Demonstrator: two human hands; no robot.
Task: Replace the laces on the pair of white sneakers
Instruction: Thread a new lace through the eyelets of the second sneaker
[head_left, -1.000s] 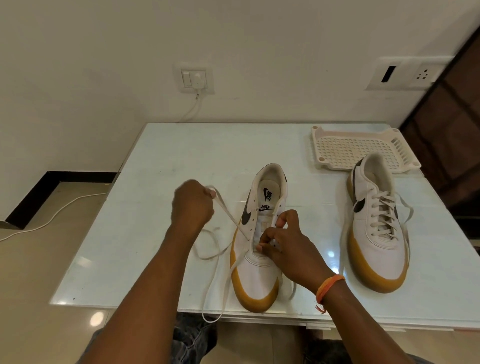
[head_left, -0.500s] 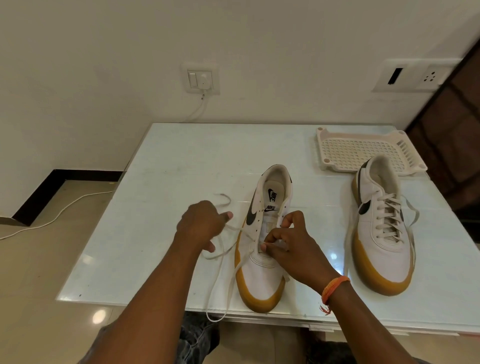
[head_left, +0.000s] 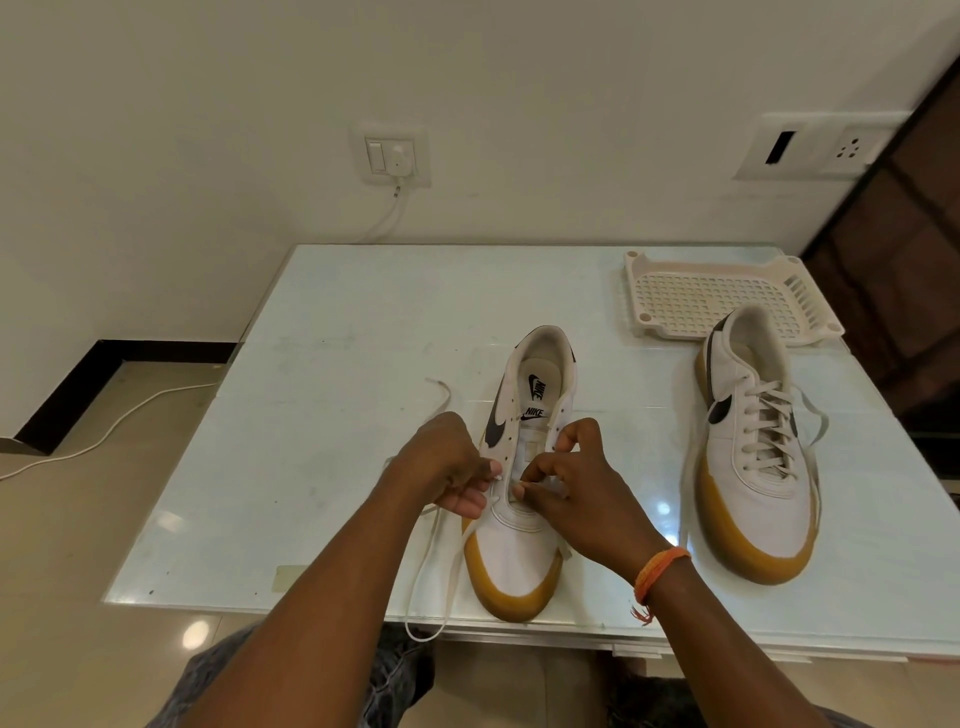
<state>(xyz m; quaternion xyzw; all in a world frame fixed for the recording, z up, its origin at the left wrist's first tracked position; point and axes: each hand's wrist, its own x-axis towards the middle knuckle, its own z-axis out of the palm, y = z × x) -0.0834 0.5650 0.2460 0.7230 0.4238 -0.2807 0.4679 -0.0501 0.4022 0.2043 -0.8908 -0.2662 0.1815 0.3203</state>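
The table (head_left: 332, 467) carries both sneakers; its near edge lies just below the toe of the near sneaker (head_left: 519, 551). That sneaker stands in the middle with most eyelets empty. The far sneaker (head_left: 753, 467), well apart to the right, is fully laced. A tray (head_left: 696, 296) sits behind it.

The lace (head_left: 434, 571) trails from the lowest eyelets, loops over the table edge and hangs clear of it. Risk: the hanging loop may snag on the edge or on the person's lap and drag the threaded end back out.

The left hand (head_left: 447, 467) is curled, pinching the lace beside the left eyelet row. The right hand (head_left: 576, 493) is curled, pinching at the right eyelet row; whether it holds the lace tip cannot be seen. Risk: unequal pulls would probably leave uneven lace ends, and a skipped eyelet would force rethreading.
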